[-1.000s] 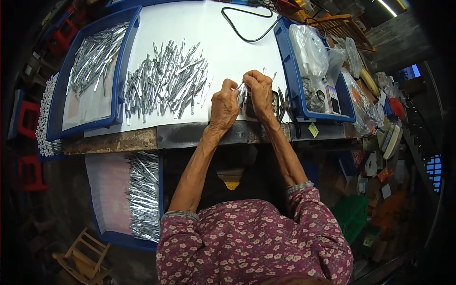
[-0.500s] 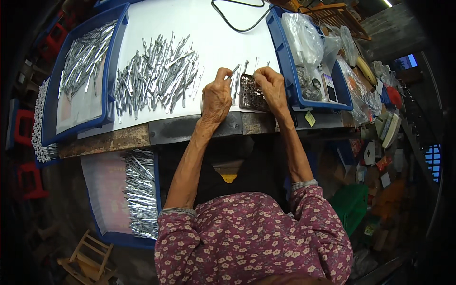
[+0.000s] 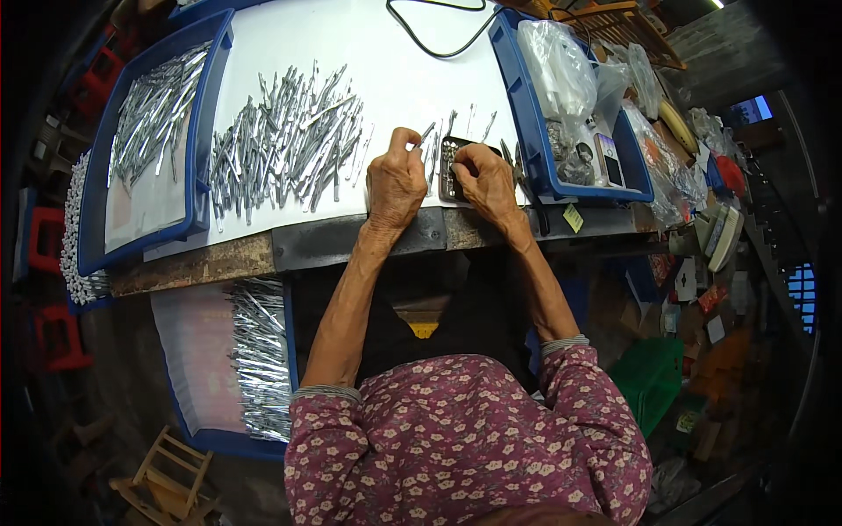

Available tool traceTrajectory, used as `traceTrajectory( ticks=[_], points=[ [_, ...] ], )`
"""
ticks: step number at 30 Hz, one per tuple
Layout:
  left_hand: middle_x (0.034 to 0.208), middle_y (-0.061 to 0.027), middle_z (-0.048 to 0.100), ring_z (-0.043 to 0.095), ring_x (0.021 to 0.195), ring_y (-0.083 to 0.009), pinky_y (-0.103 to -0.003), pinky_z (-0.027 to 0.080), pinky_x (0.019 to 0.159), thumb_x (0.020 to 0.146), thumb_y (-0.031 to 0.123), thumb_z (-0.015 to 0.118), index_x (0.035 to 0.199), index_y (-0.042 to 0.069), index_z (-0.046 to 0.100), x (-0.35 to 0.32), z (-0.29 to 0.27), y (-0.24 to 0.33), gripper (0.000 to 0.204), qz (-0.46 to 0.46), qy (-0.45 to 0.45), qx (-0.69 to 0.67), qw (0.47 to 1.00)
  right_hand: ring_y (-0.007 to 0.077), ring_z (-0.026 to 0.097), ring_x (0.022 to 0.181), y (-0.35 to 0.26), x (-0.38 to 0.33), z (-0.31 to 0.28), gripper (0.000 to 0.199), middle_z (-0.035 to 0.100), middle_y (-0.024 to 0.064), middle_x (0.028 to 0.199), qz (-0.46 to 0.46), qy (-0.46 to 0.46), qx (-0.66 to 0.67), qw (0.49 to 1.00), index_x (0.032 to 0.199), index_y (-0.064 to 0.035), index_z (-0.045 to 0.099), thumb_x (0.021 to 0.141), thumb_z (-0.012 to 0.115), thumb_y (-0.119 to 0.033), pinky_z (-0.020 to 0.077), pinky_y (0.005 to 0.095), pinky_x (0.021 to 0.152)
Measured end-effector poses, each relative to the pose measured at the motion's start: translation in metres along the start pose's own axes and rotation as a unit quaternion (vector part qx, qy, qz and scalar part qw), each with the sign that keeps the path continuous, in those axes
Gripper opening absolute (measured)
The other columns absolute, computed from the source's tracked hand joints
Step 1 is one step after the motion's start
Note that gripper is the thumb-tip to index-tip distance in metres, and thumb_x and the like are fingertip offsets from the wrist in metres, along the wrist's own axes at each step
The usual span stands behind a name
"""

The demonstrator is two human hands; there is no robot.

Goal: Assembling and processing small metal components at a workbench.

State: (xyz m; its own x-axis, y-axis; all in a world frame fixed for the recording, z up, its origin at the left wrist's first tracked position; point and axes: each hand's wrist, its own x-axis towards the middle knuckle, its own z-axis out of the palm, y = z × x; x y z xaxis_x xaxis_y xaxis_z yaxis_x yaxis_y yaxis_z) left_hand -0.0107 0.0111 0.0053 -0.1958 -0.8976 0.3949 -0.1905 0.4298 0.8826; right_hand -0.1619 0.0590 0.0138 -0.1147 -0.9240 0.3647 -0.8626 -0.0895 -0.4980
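Note:
My left hand (image 3: 396, 182) is closed in a pinch on a slim silvery metal piece (image 3: 427, 134), whose end sticks out past the fingertips. My right hand (image 3: 488, 184) is bent over a small dark tray (image 3: 450, 190) of tiny shiny parts. Its fingers are pinched together, and whatever they hold is hidden. A few loose slim metal pieces (image 3: 489, 125) lie beyond the tray. To the left of my left hand spreads a large pile of the same metal pieces (image 3: 289, 140). Dark-handled pliers (image 3: 541, 215) lie just right of my right hand.
A blue bin (image 3: 200, 197) with metal pieces stands at the left. Another blue bin (image 3: 548, 175) at the right holds plastic bags (image 3: 557, 70) and small items. A black cable (image 3: 447, 55) curls across the far side. Below the table edge, a lower bin (image 3: 228, 441) holds more pieces.
My right hand has shifted slightly left and nearer over the small tray, uncovering the pliers beside it. The left hand keeps its pinch almost in place.

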Motion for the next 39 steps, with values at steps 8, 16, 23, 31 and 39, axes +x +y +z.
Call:
traceTrajectory(
  ticks=[8, 16, 23, 31, 39],
  points=[
    [0.043, -0.0019, 0.039, 0.038, 0.036, -0.0082, -0.028, 0.027, 0.035, 0.081, -0.001, 0.046, 0.088, 0.004, 0.053, 0.000, 0.002, -0.002, 0.010, 0.088, 0.019, 0.028, 0.996, 0.0313, 0.057, 0.062, -0.006, 0.010, 0.002, 0.006, 0.057, 0.0163, 0.071, -0.084, 0.009, -0.090, 0.992, 0.077, 0.0003, 0.055, 0.072, 0.058, -0.003, 0.0445, 0.0382, 0.057],
    [0.042, -0.0009, 0.039, 0.039, 0.037, -0.0083, -0.027, 0.030, 0.037, 0.080, 0.005, 0.044, 0.088, -0.001, 0.052, 0.002, -0.006, -0.001, 0.013, -0.076, -0.030, -0.115, 0.990, 0.0307, 0.059, 0.060, -0.006, 0.009, -0.003, 0.010, 0.058, 0.0176, 0.066, -0.029, -0.041, -0.055, 0.997, 0.077, 0.0025, 0.053, 0.074, 0.055, -0.007, 0.0449, 0.0373, 0.055],
    [0.046, 0.0047, 0.041, 0.033, 0.040, -0.0027, -0.020, 0.026, 0.039, 0.080, 0.008, 0.048, 0.090, -0.002, 0.053, -0.007, -0.013, 0.022, 0.015, -0.157, -0.040, -0.262, 0.951, 0.0097, 0.053, 0.055, -0.010, 0.004, -0.011, 0.010, 0.056, 0.0052, 0.062, 0.076, -0.009, 0.103, 0.992, 0.079, 0.0017, 0.054, 0.076, 0.057, -0.007, 0.0418, 0.0236, 0.050],
    [0.052, 0.0029, 0.046, 0.033, 0.041, -0.0015, -0.018, 0.023, 0.038, 0.082, 0.010, 0.050, 0.093, -0.003, 0.054, -0.019, -0.010, 0.022, 0.017, -0.201, -0.021, -0.318, 0.926, 0.0047, 0.053, 0.065, -0.039, -0.002, 0.001, 0.012, 0.059, 0.0000, 0.075, 0.131, 0.027, 0.376, 0.917, 0.086, -0.0012, 0.058, 0.075, 0.062, -0.004, 0.0426, 0.0180, 0.058],
    [0.053, 0.0027, 0.048, 0.034, 0.041, -0.0001, -0.016, 0.023, 0.036, 0.083, 0.010, 0.051, 0.092, -0.002, 0.055, -0.024, -0.010, 0.021, 0.015, -0.191, -0.030, -0.331, 0.924, 0.0055, 0.055, 0.067, -0.046, -0.004, 0.008, 0.014, 0.060, 0.0008, 0.076, 0.093, 0.071, 0.388, 0.914, 0.087, -0.0021, 0.059, 0.075, 0.065, -0.006, 0.0436, 0.0185, 0.060]
  ],
)
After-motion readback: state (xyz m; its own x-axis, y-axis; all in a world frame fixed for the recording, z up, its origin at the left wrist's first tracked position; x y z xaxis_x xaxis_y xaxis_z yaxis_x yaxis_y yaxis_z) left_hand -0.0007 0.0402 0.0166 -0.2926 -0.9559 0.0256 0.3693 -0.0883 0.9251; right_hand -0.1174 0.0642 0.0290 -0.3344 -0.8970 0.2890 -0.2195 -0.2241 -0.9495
